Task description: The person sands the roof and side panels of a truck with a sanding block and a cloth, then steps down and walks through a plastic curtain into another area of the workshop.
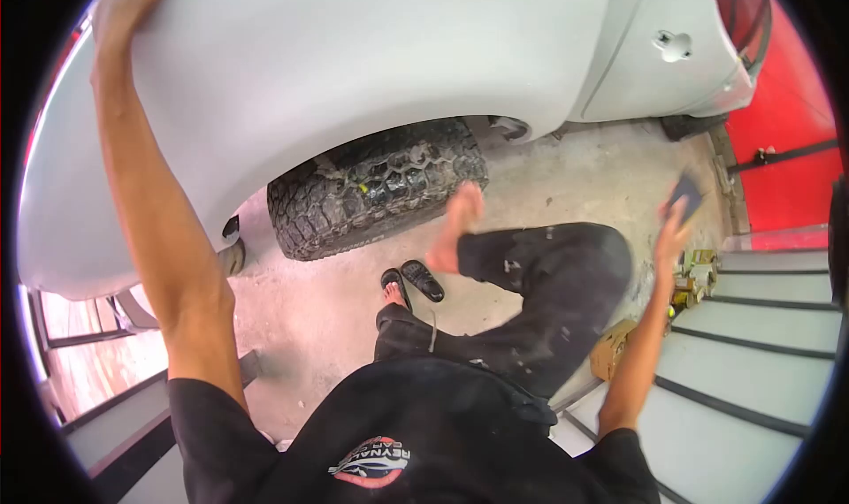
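Note:
A pale grey-white car body fills the upper part of the head view, its rounded arch above a black knobbly tire. My left arm stretches up along the panel, and my left hand rests against the bodywork at the top left. Its fingers are cut off by the view's edge. Out at the right, away from the car, my right hand is closed on a dark flat pad. Motion blurs the pad, so its exact kind does not show.
One bare foot is lifted against the tire; the other is in a black slide sandal, beside its loose mate. Cans and bottles and a cardboard box stand at right, near a red panel.

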`<action>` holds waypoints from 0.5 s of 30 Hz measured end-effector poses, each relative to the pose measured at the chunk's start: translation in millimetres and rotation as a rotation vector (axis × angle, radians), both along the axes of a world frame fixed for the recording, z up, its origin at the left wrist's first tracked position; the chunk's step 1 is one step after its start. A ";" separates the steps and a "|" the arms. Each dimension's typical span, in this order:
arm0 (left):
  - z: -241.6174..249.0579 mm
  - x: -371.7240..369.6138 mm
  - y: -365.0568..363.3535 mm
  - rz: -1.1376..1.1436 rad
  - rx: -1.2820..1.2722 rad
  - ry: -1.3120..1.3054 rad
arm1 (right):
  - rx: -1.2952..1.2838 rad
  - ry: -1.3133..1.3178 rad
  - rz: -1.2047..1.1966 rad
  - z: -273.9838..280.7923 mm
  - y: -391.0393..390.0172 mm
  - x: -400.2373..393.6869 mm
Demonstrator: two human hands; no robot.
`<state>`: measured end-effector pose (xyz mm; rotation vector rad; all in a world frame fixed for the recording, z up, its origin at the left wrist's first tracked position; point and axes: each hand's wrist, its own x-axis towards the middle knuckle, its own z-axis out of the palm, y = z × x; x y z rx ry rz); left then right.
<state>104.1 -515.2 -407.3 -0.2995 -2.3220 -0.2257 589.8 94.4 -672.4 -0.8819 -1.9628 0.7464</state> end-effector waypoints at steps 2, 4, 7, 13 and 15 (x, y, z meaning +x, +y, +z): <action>-3.0 2.9 2.7 -0.006 0.037 -0.033 | -0.271 -0.515 -0.144 -88.4 -8.4 130.8; 6.9 13.1 8.6 0.004 0.078 -0.059 | -0.491 -0.682 -0.183 -201.2 -58.8 255.3; 10.0 15.2 8.8 0.075 0.101 -0.143 | -0.386 -0.936 -0.343 -393.6 -202.5 436.9; 3.9 -6.4 2.5 0.144 0.144 -0.222 | -1.337 -1.032 -0.043 -366.3 -422.8 396.9; 11.1 0.2 6.8 0.173 0.139 -0.280 | -1.321 -1.051 -0.006 -376.4 -420.4 369.6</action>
